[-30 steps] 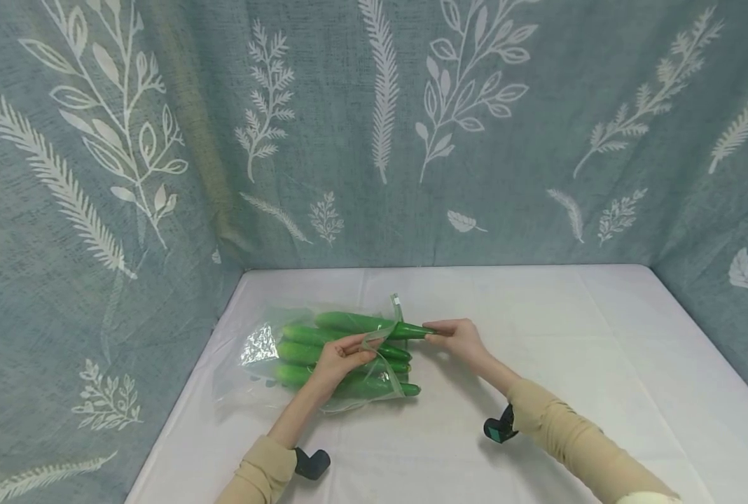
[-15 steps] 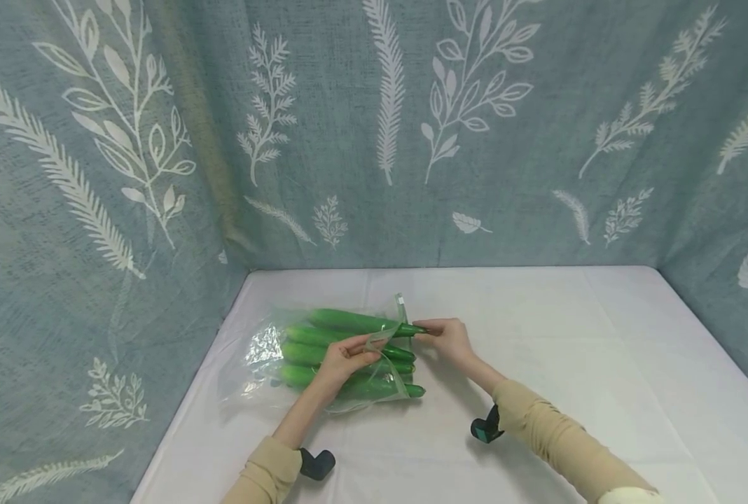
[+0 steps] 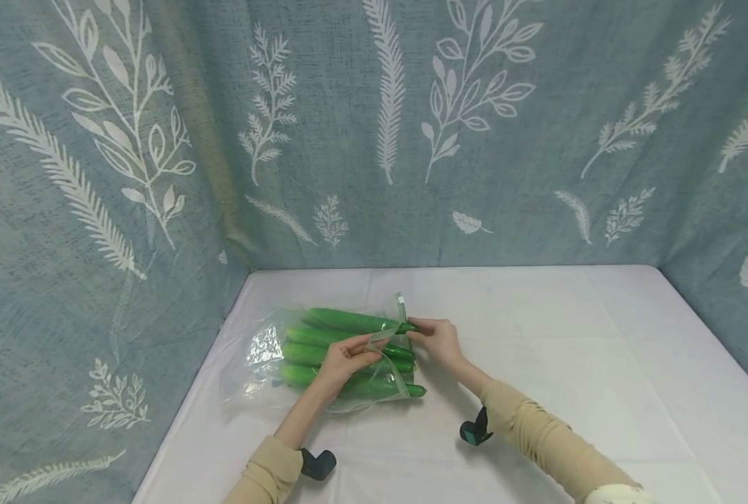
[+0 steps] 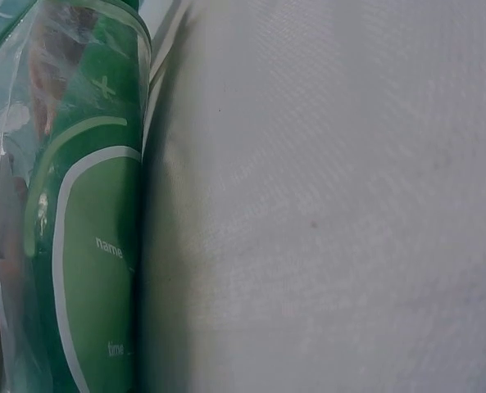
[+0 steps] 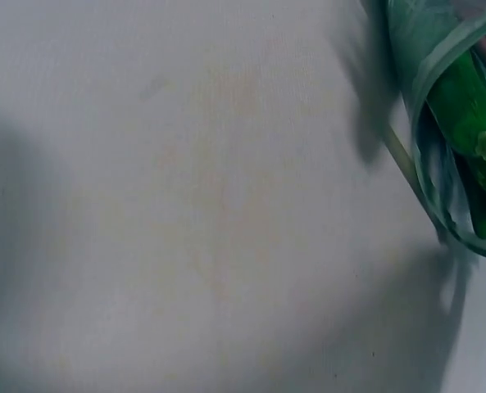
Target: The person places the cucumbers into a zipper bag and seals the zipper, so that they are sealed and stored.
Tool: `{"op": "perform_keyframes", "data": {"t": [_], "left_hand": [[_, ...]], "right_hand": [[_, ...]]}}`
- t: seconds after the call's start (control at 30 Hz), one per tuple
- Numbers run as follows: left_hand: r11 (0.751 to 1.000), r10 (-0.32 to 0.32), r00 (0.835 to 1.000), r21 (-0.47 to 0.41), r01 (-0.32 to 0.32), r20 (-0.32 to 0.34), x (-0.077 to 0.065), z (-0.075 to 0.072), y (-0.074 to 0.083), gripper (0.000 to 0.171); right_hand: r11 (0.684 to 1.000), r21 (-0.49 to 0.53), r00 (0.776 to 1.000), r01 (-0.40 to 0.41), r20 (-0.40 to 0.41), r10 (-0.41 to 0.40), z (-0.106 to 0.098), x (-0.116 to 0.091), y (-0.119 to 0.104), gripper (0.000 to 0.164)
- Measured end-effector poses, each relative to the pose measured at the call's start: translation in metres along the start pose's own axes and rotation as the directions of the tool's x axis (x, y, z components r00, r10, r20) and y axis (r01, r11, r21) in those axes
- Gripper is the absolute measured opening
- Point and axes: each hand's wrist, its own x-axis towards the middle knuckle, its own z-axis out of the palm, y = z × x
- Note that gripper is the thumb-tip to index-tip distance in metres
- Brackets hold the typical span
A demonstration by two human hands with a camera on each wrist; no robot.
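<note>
A clear zip bag (image 3: 238, 385) lies on its side at the table's left, its mouth facing right. Several long green cucumbers (image 3: 305, 353) lie side by side in it. My left hand (image 3: 337, 362) pinches the upper layer of the bag at the mouth and holds it raised. At the far side of the mouth, my right hand (image 3: 438, 341) holds the tip of the farthest cucumber (image 3: 342, 320), most of which is inside the bag. The right wrist view shows cucumber ends (image 5: 472, 123) inside the mouth's rim. Green print with a name label (image 4: 103, 237) fills the bag's side in the left wrist view.
A white cloth covers the table (image 3: 569, 364). Blue-grey curtains (image 3: 437, 140) with white leaf patterns stand along its back and sides. The nearest cucumber's end (image 3: 417, 390) sticks out slightly past the bag's mouth.
My right hand has moved left, sliding the farthest cucumber deeper into the bag. My left hand keeps its hold on the bag's mouth. The head view has shifted slightly.
</note>
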Motion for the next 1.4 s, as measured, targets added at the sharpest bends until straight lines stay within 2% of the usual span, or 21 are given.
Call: {"op": "perform_keyframes", "data": {"t": [0.13,0.43,0.67,0.8,0.87,0.93,1.03,1.13,1.2,1.27,1.37,1.4], "left_hand": [[1.000,0.005,1.000,0.001,-0.005,0.003,-0.001,0.002,0.001,0.044],[0.999,-0.028,1.000,0.018,0.028,0.000,-0.002,0.003,0.001,0.048],[0.987,-0.076,0.996,0.138,0.081,-0.041,-0.003,0.003,0.004,0.055],[0.971,-0.055,0.998,0.232,0.052,0.004,-0.002,0.004,0.008,0.053],[0.952,-0.023,0.997,0.305,0.001,0.068,-0.001,0.006,0.011,0.051],[0.923,0.005,0.988,0.381,-0.063,0.151,0.001,0.008,0.016,0.051],[0.875,0.006,0.961,0.464,-0.139,0.275,0.007,0.008,0.028,0.050],[0.830,-0.043,0.939,0.535,-0.156,0.342,0.019,0.006,0.046,0.044],[0.796,-0.074,0.936,0.586,-0.152,0.343,0.030,0.005,0.058,0.041],[0.762,-0.087,0.938,0.629,-0.154,0.335,0.042,0.005,0.071,0.039],[0.686,-0.096,0.954,0.713,-0.144,0.285,0.062,0.007,0.083,0.038],[0.661,-0.101,0.958,0.738,-0.136,0.267,0.067,0.009,0.085,0.038]], "right_hand": [[0.999,-0.019,1.000,0.029,0.014,-0.028,0.001,-0.002,-0.002,0.035],[0.999,-0.048,1.000,-0.003,0.026,0.004,-0.002,-0.008,0.001,0.034],[0.999,-0.036,0.998,-0.014,0.065,0.016,-0.013,-0.013,0.010,0.033],[0.999,-0.022,0.992,-0.044,0.114,0.046,-0.024,-0.021,0.013,0.032],[0.997,-0.035,0.987,-0.068,0.147,0.072,-0.029,-0.026,0.013,0.030],[0.992,-0.061,0.976,-0.107,0.183,0.116,-0.035,-0.033,0.013,0.029],[0.983,-0.075,0.942,-0.167,0.280,0.182,-0.041,-0.043,0.012,0.030],[0.974,-0.029,0.886,-0.226,0.408,0.218,-0.047,-0.052,0.009,0.036],[0.959,0.029,0.839,-0.280,0.493,0.230,-0.047,-0.058,0.006,0.041],[0.932,0.077,0.790,-0.355,0.557,0.255,-0.045,-0.064,0.003,0.045],[0.876,0.104,0.721,-0.472,0.618,0.315,-0.037,-0.074,-0.002,0.047],[0.858,0.110,0.704,-0.502,0.628,0.331,-0.034,-0.078,-0.004,0.045]]}}
